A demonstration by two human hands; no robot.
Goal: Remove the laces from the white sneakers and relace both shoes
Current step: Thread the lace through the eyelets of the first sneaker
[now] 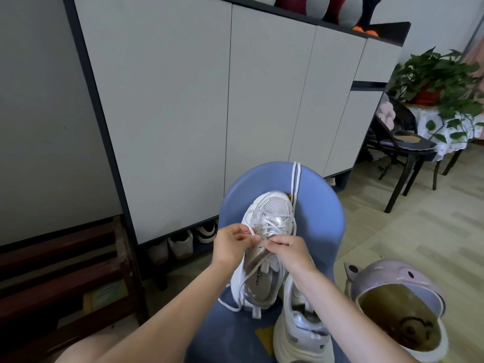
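Leftmost, stood a dark wooden rack [65, 271] against the wall, low and near. Beside it, rose a tall cabinet with pale doors [199, 108], and under its bottom edge sat a row of shoes [183, 246] on the floor. Near the middle, stood a blue plastic stool [322, 221], bearing both white sneakers. Lay on its seat the laced sneaker [267, 226], toe pointing far, heel near, with its white lace [262, 218] crossed over the upper eyelets. Ran a loose doubled lace [296, 179] from beside the toe to the far edge of the stool. Pinched the left hand [231, 246] a strand of the lace at the left side of the tongue, fingers curled round it. Just to the right, pinched the right hand [286, 248] the lace over the tongue, fingertips closed on it, the two hands almost touching. Trailed a lace end [230, 305] over the seat near the heel. Lay the second sneaker [301, 334] nearer and to the right, partly under the right forearm. Farther right, stood a pink bin [400, 307] on the floor. Far right, stood a dark chair [400, 142] and a potted green plant [434, 77] on a cloth-covered table [445, 132].
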